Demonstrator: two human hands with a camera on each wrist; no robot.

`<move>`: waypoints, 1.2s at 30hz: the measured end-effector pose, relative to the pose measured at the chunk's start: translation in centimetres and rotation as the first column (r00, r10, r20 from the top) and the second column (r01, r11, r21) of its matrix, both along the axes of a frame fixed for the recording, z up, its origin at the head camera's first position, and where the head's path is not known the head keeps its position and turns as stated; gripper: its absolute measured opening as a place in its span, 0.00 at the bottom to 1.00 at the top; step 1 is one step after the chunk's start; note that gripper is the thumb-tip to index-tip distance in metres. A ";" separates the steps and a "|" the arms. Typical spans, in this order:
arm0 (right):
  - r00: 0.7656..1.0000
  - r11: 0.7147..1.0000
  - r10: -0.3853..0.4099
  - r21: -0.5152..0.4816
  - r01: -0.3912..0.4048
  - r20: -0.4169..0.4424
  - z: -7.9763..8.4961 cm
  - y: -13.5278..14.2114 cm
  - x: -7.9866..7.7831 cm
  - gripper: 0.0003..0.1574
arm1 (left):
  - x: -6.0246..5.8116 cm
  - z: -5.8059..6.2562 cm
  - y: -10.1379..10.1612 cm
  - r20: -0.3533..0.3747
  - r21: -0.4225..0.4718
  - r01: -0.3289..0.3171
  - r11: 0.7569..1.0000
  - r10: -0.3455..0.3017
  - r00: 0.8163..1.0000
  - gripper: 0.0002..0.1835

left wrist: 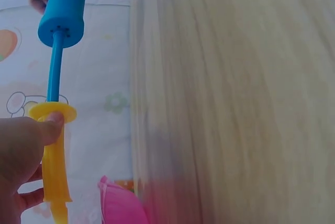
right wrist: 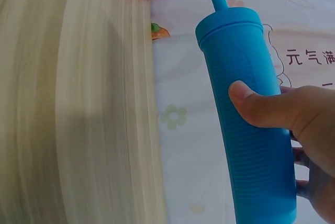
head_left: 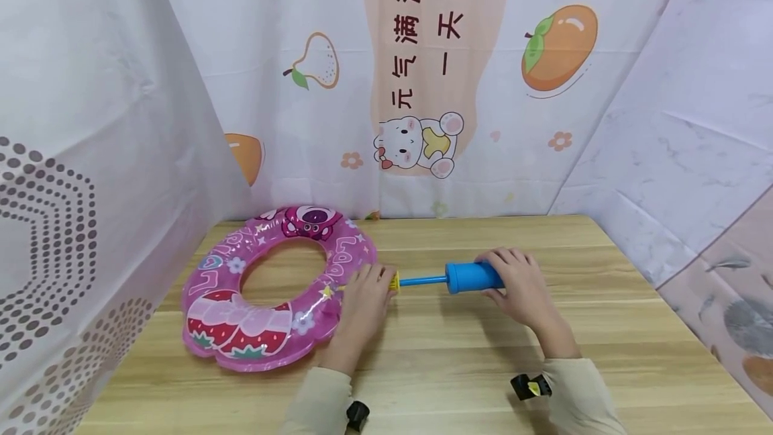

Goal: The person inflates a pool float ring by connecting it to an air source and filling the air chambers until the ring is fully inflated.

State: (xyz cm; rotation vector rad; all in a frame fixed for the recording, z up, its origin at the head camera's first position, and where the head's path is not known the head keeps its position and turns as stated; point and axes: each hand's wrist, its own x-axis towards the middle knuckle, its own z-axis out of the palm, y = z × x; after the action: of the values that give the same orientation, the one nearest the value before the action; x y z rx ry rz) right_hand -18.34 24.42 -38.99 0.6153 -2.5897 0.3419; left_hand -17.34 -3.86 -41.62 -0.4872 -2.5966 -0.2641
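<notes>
A hand air pump is held level above the table, its thin blue rod showing between the two hands. My left hand grips the yellow nozzle end, with the thumb against its round flange. My right hand wraps round the thick blue cylinder, thumb along its ridged side. To the left lies an inflated pink swim ring with strawberry and bear prints. The nozzle's tip points at the ring's right side, beside my left fingers. Whether it sits in a valve I cannot tell.
The wooden table carries the ring on its left half. Behind it hangs a white printed curtain, and further curtains close off both sides. Black straps with small devices sit at both wrists.
</notes>
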 end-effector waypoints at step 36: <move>1.000 1.000 -0.015 -0.017 0.015 -0.012 -0.6 -4.9 0.2 0.35 | -0.1 -0.4 0.5 -0.093 -0.103 -0.016 0.995 0.006 0.996 0.15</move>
State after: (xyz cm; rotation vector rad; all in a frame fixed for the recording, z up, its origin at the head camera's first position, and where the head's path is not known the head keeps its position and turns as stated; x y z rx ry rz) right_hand -18.15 19.57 -39.61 0.5896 -2.5759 0.3543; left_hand -17.43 -3.40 -42.04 -0.5094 -2.5309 -0.1002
